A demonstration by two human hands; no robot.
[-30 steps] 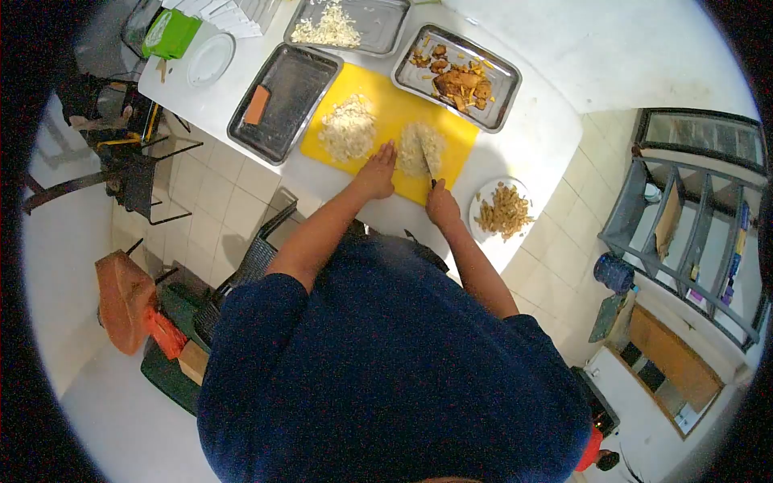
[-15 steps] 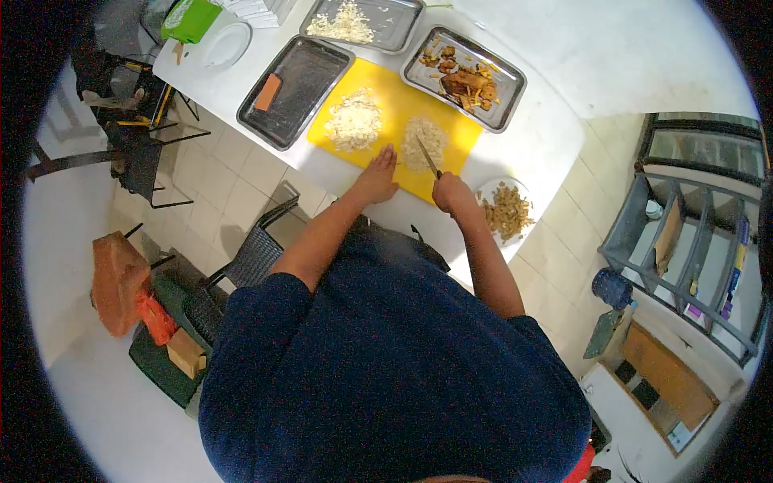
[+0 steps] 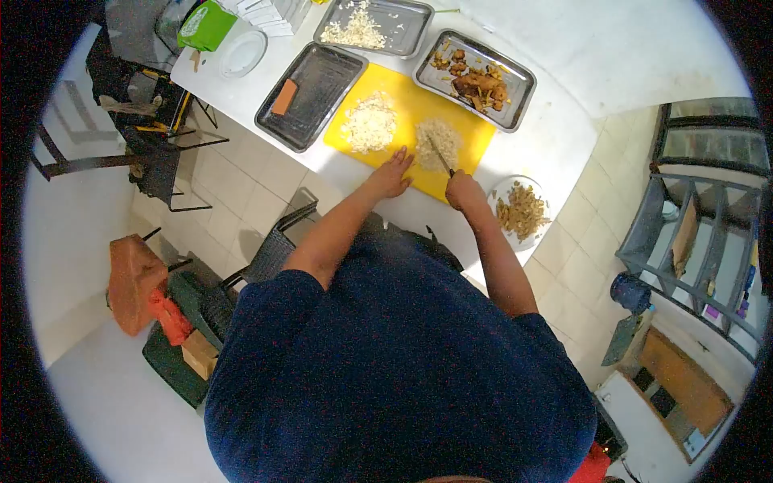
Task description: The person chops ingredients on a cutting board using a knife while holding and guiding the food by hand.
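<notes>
My right hand (image 3: 465, 191) is wrapped round the handle of a knife (image 3: 440, 154). Its blade lies over a pile of finely chopped pale food (image 3: 440, 137) on the yellow cutting board (image 3: 412, 95). Flat on the board's near edge rests my left hand (image 3: 393, 175), fingers stretched out and holding nothing. Just beyond those fingers sits a second, whiter heap of chopped pieces (image 3: 369, 122). Beside my right forearm a white plate (image 3: 497, 191) bears small brown chunks (image 3: 523, 212).
Left of the board, a dark tray (image 3: 314, 101) holds an orange-brown block (image 3: 284, 97). A metal tray (image 3: 423, 24) with pale shreds stands behind; another tray (image 3: 522, 113) with browned pieces stands at the right. A black chair (image 3: 274, 253) is by the table's near side.
The whole view has shifted slightly, moving the table contents to the right. The knife still lies over the chopped pile, and my left hand stays on the board's edge.
</notes>
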